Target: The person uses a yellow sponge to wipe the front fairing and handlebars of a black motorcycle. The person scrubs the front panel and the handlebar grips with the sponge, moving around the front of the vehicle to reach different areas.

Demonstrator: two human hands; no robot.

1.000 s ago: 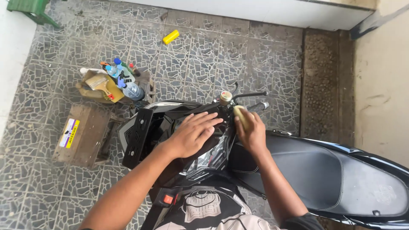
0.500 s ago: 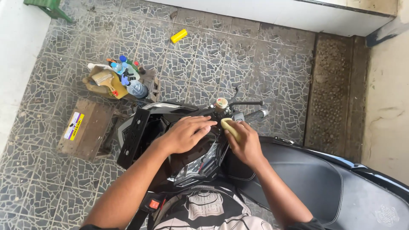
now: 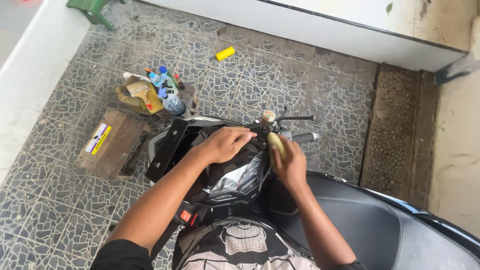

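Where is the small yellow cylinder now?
In the head view, the small yellow cylinder lies on the tiled floor near the white wall, beyond the bottles.

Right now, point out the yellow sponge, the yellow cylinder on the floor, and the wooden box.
yellow sponge [image 3: 276,145], head view, its upper face above the right hand's fingers.
yellow cylinder [image 3: 225,53], head view, middle of its side.
wooden box [image 3: 111,145], head view, bare top panel.
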